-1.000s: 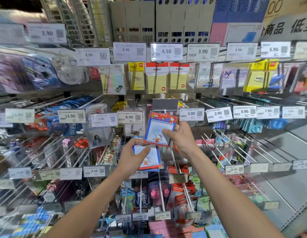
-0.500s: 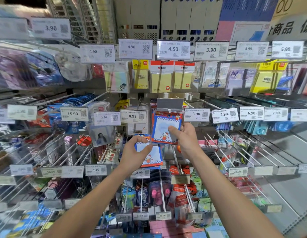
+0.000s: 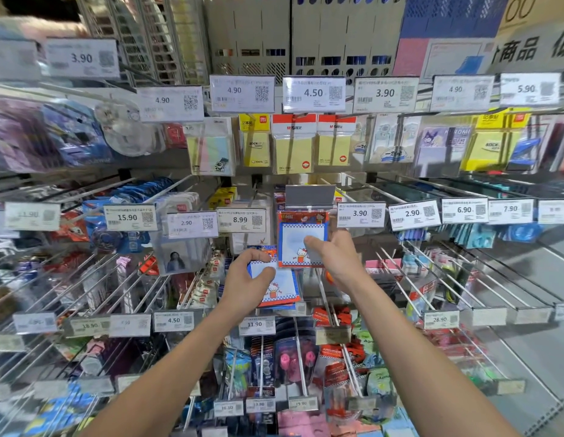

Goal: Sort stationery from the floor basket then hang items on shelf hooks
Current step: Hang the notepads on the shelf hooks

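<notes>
Centrally, right hand (image 3: 336, 257) pinching notepad pack (image 3: 298, 238), top edge seemingly touching flipped tag (image 3: 309, 195), left hand (image 3: 246, 280) gripping stack (image 3: 282, 291).

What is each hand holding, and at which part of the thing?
The right hand pinches the upper notepad pack at its right edge. The left hand grips the lower notepad pack at its top left corner.

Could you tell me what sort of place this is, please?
Likely a shop's stationery aisle: price tags with QR codes front the rows, sticky-note packs hang from metal hooks, and the left hand grips the lower memo pad, the right hand the upper memo pad.
</notes>
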### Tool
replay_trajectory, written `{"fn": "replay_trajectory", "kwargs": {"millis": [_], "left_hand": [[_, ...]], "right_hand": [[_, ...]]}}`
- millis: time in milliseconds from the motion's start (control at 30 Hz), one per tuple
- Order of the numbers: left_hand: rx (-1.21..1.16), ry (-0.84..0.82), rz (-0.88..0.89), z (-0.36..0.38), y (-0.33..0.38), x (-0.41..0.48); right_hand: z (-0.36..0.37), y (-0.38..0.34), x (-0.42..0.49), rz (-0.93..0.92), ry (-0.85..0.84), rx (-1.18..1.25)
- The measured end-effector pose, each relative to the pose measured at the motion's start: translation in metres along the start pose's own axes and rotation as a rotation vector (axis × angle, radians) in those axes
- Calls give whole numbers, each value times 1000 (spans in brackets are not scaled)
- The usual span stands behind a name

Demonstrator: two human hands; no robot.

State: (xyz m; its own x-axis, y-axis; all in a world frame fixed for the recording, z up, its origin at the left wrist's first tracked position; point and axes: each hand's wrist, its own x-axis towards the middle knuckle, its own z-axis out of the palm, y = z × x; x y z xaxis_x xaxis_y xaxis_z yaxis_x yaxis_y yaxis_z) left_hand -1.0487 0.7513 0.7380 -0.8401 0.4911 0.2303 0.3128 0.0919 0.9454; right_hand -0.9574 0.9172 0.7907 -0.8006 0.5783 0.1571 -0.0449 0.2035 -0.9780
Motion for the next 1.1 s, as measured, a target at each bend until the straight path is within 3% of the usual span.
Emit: {"fn": "replay_trajectory", "kwargs": {"millis": [400, 667, 833, 900, 1033, 1100], "left_hand": [[10, 60, -65, -11, -13, 9], [16, 75, -91, -22, -20, 12], [21, 77, 10, -27, -24, 9], [31, 52, 34, -28, -29, 10], [74, 24, 12, -22, -37, 9], [94, 35, 1, -16, -36, 5]], "right_hand": [[4, -17, 15, 197, -70, -150], [22, -6, 54, 216, 25, -195], [22, 11, 39, 153, 182, -541], [25, 24, 28, 86, 127, -499], [39, 40, 7, 61, -170, -282], [42, 46, 3, 92, -177, -150]]}}
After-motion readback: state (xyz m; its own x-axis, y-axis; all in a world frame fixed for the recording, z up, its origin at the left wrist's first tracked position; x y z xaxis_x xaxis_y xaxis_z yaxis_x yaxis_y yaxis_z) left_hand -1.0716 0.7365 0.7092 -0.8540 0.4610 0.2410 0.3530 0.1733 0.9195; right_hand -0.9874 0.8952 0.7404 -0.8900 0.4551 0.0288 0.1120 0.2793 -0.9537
